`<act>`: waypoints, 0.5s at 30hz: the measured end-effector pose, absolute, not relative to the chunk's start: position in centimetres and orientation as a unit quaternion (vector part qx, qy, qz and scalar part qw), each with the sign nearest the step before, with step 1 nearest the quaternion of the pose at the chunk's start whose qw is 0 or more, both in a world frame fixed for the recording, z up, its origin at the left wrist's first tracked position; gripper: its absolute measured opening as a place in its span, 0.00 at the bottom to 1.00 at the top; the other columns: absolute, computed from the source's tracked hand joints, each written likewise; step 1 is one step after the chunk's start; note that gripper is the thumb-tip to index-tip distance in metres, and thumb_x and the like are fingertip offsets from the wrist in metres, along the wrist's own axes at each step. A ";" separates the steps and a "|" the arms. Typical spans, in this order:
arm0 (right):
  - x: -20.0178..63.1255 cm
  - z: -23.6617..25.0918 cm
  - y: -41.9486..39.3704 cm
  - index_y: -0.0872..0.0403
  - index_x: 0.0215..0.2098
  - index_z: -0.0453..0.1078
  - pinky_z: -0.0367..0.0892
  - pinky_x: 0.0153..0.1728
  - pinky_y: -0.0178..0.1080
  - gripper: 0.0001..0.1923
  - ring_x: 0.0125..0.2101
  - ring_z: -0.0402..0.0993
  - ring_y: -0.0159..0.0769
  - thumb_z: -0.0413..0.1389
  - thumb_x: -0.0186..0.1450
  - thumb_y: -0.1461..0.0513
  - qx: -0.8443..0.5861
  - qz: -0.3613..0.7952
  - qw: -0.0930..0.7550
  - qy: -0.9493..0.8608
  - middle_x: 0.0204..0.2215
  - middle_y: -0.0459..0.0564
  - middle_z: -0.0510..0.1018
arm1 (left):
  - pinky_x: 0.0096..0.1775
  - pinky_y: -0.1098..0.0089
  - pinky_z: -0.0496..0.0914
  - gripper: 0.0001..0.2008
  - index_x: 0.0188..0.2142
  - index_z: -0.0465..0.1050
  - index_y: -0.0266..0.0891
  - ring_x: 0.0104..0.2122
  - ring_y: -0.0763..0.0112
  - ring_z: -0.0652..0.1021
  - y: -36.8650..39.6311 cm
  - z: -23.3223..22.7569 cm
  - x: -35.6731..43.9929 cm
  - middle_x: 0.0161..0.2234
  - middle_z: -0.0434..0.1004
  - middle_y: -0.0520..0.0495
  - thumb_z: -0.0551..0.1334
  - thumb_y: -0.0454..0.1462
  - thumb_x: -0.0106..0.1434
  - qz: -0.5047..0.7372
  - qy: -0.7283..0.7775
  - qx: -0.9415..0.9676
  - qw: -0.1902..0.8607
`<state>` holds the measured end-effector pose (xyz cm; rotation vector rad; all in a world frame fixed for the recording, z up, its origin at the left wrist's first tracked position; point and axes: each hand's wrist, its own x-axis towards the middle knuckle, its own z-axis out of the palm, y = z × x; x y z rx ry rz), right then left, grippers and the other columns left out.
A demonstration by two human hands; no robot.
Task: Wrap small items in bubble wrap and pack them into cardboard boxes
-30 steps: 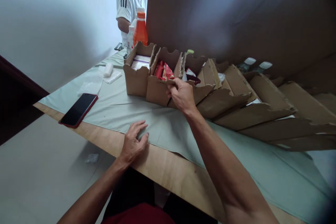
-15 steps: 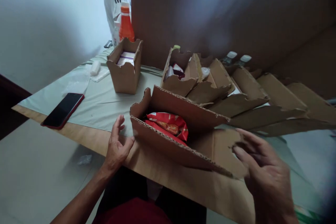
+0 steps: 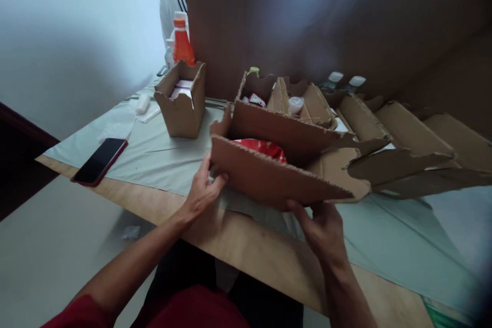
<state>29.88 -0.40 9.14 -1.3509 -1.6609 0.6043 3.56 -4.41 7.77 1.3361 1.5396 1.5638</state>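
An open-topped cardboard box (image 3: 265, 174) is held between my two hands over the near part of the table. Inside it lies a red snack packet (image 3: 265, 147), mostly hidden by the box's near wall. My left hand (image 3: 203, 187) grips the left end, thumb on the near wall and fingers behind the corner. Under the right part of the box, my right hand (image 3: 323, 225) supports the lower edge; its thumb shows and the other fingers are mostly hidden beneath the cardboard.
Several cardboard bins (image 3: 357, 118) stand in a row behind. Another box (image 3: 182, 113) with white packs is at left, near an orange bottle (image 3: 183, 46). A phone (image 3: 100, 161) lies by the table's left edge. A tall cardboard panel (image 3: 269, 20) closes the back; a person's sleeve shows beside it.
My left hand has closed on the box's left end. My right hand has shifted from the right end to underneath. The box has risen and moved away from me, its near wall hiding more of the packet.
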 end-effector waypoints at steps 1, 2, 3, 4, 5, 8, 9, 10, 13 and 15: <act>30.0 9.0 0.4 0.51 0.35 0.74 0.74 0.33 0.46 0.21 0.31 0.80 0.47 0.64 0.56 0.44 -0.550 0.244 0.457 -0.655 0.30 0.52 0.83 | 0.54 0.58 0.75 0.29 0.64 0.63 0.43 0.56 0.56 0.77 -3.1 7.9 3.6 0.58 0.76 0.42 0.60 0.38 0.64 0.572 0.572 0.514 0.286; 30.1 8.6 1.0 0.51 0.39 0.74 0.73 0.34 0.46 0.22 0.32 0.80 0.47 0.64 0.56 0.45 -0.558 0.242 0.466 -0.643 0.33 0.52 0.83 | 0.54 0.57 0.75 0.29 0.64 0.64 0.42 0.55 0.55 0.77 -2.0 7.9 3.5 0.58 0.77 0.42 0.60 0.38 0.63 0.553 0.575 0.530 0.287; 30.3 7.9 1.3 0.51 0.43 0.73 0.73 0.35 0.47 0.23 0.33 0.80 0.47 0.63 0.57 0.45 -0.569 0.240 0.465 -0.635 0.35 0.53 0.83 | 0.54 0.55 0.75 0.29 0.64 0.66 0.42 0.54 0.53 0.78 -1.2 7.7 3.4 0.56 0.78 0.42 0.60 0.38 0.62 0.527 0.583 0.550 0.283; 30.5 7.2 1.4 0.51 0.46 0.73 0.73 0.36 0.47 0.24 0.35 0.81 0.47 0.62 0.58 0.46 -0.580 0.240 0.451 -0.635 0.38 0.54 0.83 | 0.54 0.53 0.75 0.29 0.63 0.67 0.42 0.54 0.52 0.78 -0.9 7.2 3.1 0.55 0.78 0.42 0.60 0.37 0.61 0.499 0.594 0.569 0.274; 30.8 6.3 1.2 0.51 0.48 0.73 0.73 0.36 0.48 0.25 0.37 0.81 0.48 0.60 0.59 0.46 -0.591 0.242 0.429 -0.639 0.40 0.55 0.83 | 0.55 0.51 0.74 0.30 0.63 0.68 0.42 0.54 0.51 0.77 -1.0 6.6 2.6 0.56 0.78 0.42 0.61 0.37 0.61 0.475 0.605 0.583 0.261; 32.1 3.8 0.2 0.50 0.50 0.75 0.73 0.33 0.48 0.28 0.36 0.80 0.50 0.58 0.59 0.43 -0.616 0.236 0.352 -0.664 0.46 0.58 0.83 | 0.62 0.47 0.68 0.29 0.62 0.70 0.42 0.62 0.49 0.72 -3.0 4.8 -0.1 0.60 0.75 0.39 0.63 0.38 0.60 0.438 0.640 0.595 0.211; 32.5 3.2 -0.2 0.50 0.50 0.75 0.73 0.32 0.49 0.29 0.35 0.80 0.51 0.58 0.58 0.42 -0.619 0.227 0.338 -0.672 0.48 0.59 0.82 | 0.63 0.47 0.67 0.27 0.60 0.72 0.42 0.64 0.50 0.71 -3.8 4.4 -1.6 0.61 0.74 0.39 0.63 0.38 0.61 0.425 0.663 0.589 0.183; 32.9 2.7 -0.4 0.50 0.50 0.76 0.73 0.31 0.49 0.29 0.35 0.80 0.51 0.58 0.58 0.42 -0.620 0.217 0.331 -0.678 0.50 0.59 0.82 | 0.64 0.48 0.65 0.24 0.57 0.74 0.42 0.65 0.50 0.69 -4.6 4.3 -3.4 0.61 0.74 0.38 0.63 0.38 0.61 0.408 0.689 0.580 0.152; 33.6 2.0 -0.7 0.47 0.50 0.77 0.74 0.30 0.50 0.28 0.38 0.81 0.54 0.57 0.59 0.42 -0.622 0.204 0.331 -0.679 0.52 0.57 0.81 | 0.65 0.49 0.64 0.16 0.48 0.79 0.42 0.62 0.51 0.71 -5.1 5.3 -10.5 0.57 0.77 0.38 0.61 0.38 0.61 0.354 0.766 0.533 0.064; 33.8 1.7 -0.5 0.45 0.49 0.78 0.74 0.29 0.52 0.25 0.36 0.81 0.55 0.58 0.59 0.43 -0.630 0.200 0.331 -0.674 0.48 0.56 0.83 | 0.65 0.49 0.62 0.16 0.46 0.79 0.41 0.59 0.50 0.73 -4.1 6.7 -15.7 0.54 0.79 0.38 0.59 0.37 0.60 0.337 0.799 0.497 0.032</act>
